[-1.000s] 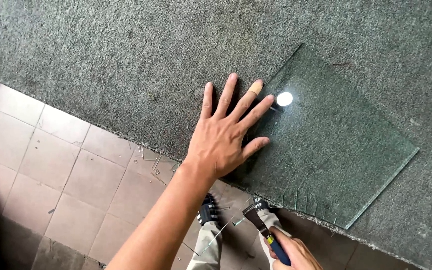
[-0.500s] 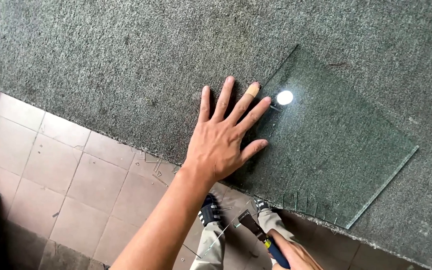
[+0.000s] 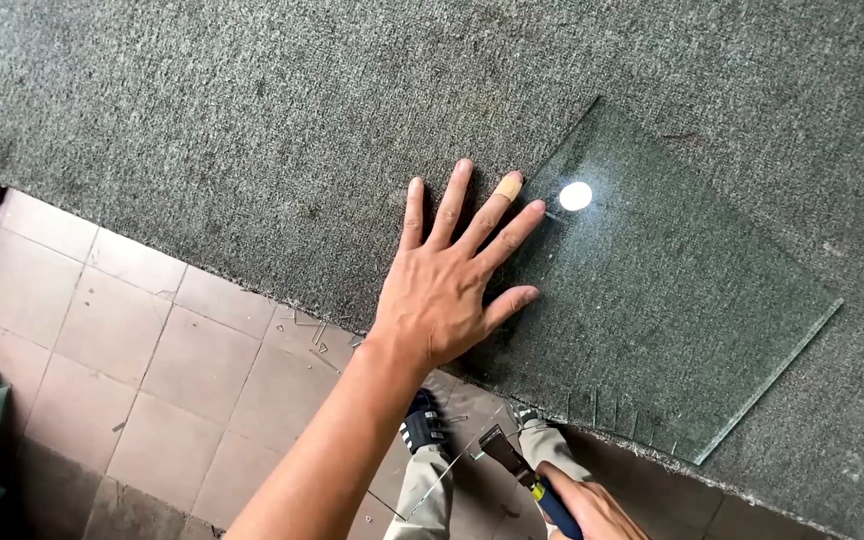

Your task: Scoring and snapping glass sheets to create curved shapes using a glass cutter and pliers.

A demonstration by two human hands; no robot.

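Even, soft daylight, no harsh shadows. Round white glare spot on glass sheet (image 3: 672,300). Faint shadow under left hand (image 3: 449,290) on carpet (image 3: 252,130). Focus sharp across frame; floor tiles (image 3: 142,370) slightly dimmer toward lower left corner.

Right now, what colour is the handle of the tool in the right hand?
Blue with a yellow band, on the tool in the right hand; head view.
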